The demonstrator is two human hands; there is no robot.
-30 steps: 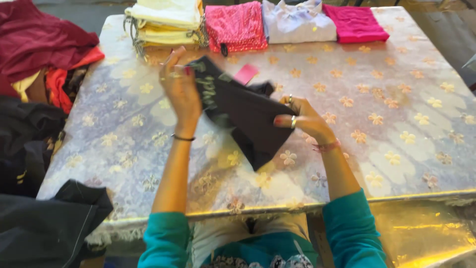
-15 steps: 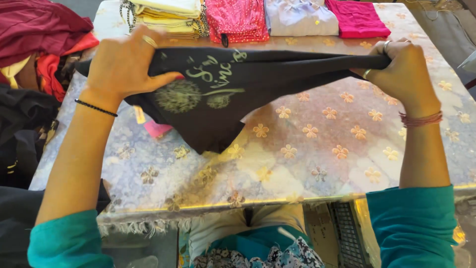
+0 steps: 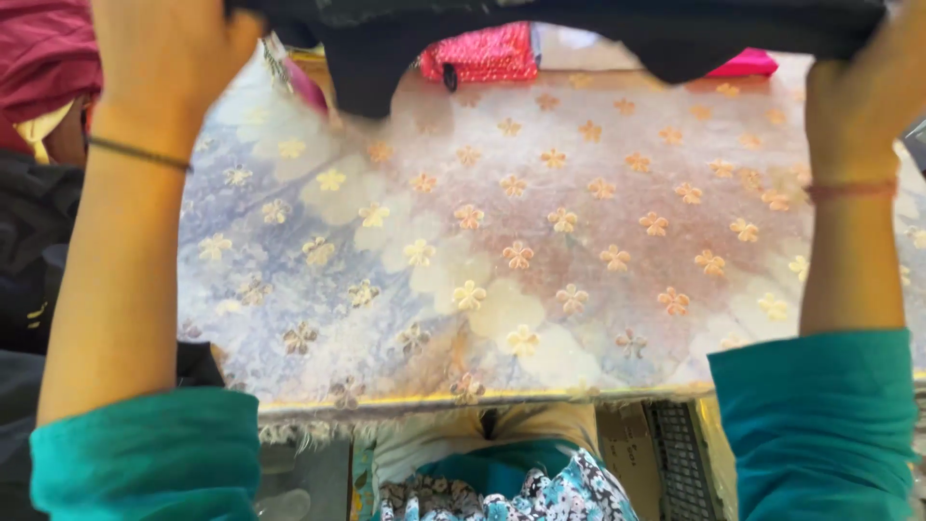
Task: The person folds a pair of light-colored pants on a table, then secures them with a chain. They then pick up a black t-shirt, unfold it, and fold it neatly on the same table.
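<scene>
View: you look down past both raised forearms at a table; your teal sleeves fill the lower corners.
Left hand: your left hand (image 3: 169, 48) is lifted to the upper left edge of the view, closed on one end of a black fabric garment (image 3: 540, 24). The fingers curl out of sight behind the cloth, so how they press or pinch cannot be told. A thin dark bracelet (image 3: 140, 152) circles that wrist.
Right hand: your right hand (image 3: 868, 92) is raised at the upper right, gripping the garment's other end. Its fingertips are cut off by the picture's edge, so their exact hold cannot be told. A pink thread band (image 3: 854, 189) sits on the wrist.
Garment: the black cloth is stretched in the air between your hands along the top edge, above the table and not touching it; a dark flap hangs down near your left hand.
Table: a shiny tablecloth, lavender and pale pink with gold flower shapes (image 3: 521, 260), lies below.
Far edge: a folded red sparkly cloth (image 3: 477, 56) and a bright pink folded cloth (image 3: 743, 66) show under the garment.
Left side: a maroon cloth (image 3: 48, 58) lies above dark clothing (image 3: 34, 251) beside the table.
</scene>
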